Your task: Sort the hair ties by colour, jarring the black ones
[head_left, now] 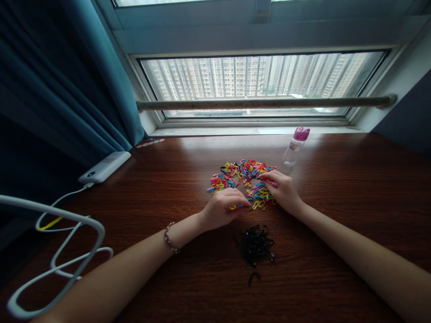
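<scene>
Many small colored bands [251,169] in red, yellow, blue and pink lie in a loose ring on the dark wooden table [161,179]. My left hand [226,206] is at the ring's lower left, thumb and fingertips pinched together over the bands; what is between them is too small to name. At the right side, my right hand [282,188] has its fingertips closed at the bands' edge, and their hold is also too small to make out. Nearer to me sits a pile of black bands [256,244], with a single black band [254,277] below it.
A clear bottle with a pink cap [301,133] stands behind my right hand. At the left are a white power bank [106,167], white cables [97,224] and a blue curtain [97,80]. A metal rail [262,104] crosses the window.
</scene>
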`<state>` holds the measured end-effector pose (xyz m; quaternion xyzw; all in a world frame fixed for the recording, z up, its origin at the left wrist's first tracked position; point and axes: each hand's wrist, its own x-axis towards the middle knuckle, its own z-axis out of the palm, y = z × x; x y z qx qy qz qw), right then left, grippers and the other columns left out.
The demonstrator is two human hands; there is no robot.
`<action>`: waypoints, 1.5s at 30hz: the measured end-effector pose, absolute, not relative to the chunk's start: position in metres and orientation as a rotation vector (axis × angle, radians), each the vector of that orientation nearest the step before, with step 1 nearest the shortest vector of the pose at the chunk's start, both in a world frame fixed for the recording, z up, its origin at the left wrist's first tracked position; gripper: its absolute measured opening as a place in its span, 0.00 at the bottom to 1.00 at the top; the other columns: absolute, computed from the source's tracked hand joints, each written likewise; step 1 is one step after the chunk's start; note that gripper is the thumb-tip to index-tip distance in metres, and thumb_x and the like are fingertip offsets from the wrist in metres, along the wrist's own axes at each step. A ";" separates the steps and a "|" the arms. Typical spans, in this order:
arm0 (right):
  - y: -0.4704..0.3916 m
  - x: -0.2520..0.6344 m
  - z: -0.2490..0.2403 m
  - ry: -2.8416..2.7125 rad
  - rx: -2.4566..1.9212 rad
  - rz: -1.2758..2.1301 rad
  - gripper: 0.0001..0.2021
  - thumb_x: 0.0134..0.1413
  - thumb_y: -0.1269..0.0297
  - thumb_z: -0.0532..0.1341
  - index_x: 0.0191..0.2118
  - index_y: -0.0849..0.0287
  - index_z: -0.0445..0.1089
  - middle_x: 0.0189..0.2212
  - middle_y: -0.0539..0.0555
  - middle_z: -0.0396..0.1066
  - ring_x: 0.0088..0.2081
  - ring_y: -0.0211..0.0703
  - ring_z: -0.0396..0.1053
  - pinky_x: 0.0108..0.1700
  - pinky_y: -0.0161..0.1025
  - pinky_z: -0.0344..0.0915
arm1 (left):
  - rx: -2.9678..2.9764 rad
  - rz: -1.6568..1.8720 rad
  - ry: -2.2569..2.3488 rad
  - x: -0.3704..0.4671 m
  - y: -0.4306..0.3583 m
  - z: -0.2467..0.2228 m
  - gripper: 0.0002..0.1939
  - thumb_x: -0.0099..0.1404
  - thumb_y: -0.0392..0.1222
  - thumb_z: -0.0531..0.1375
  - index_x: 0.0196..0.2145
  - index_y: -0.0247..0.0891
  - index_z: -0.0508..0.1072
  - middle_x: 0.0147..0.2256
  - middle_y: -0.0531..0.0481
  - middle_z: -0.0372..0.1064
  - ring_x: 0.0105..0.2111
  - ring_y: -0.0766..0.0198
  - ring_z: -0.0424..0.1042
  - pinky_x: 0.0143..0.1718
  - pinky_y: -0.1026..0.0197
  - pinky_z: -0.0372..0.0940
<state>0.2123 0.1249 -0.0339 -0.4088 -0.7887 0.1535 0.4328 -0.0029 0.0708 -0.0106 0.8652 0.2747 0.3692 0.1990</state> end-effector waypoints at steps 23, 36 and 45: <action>0.097 0.199 0.000 -1.907 -0.786 0.961 0.05 0.50 0.66 0.61 0.31 0.59 0.73 0.30 0.53 0.70 0.33 0.40 0.68 0.35 0.36 0.65 | 2.234 1.304 1.170 -0.016 0.086 -0.014 0.07 0.61 0.38 0.56 0.35 0.36 0.73 0.32 0.48 0.74 0.33 0.64 0.72 0.38 0.63 0.66; 0.097 0.197 -0.008 -2.182 -0.739 0.659 0.07 0.55 0.67 0.57 0.31 0.60 0.72 0.29 0.54 0.71 0.31 0.40 0.67 0.35 0.36 0.63 | 2.390 0.614 1.743 -0.042 0.127 -0.041 0.22 0.65 0.44 0.46 0.57 0.40 0.53 0.57 0.45 0.54 0.60 0.54 0.45 0.57 0.35 0.37; 0.123 0.212 -0.026 -1.904 -1.024 0.419 0.07 0.54 0.67 0.56 0.35 0.59 0.71 0.33 0.55 0.72 0.36 0.45 0.68 0.40 0.41 0.64 | 2.299 0.892 1.633 -0.045 0.125 -0.033 0.14 0.64 0.40 0.49 0.44 0.40 0.68 0.42 0.48 0.71 0.42 0.60 0.69 0.52 0.52 0.57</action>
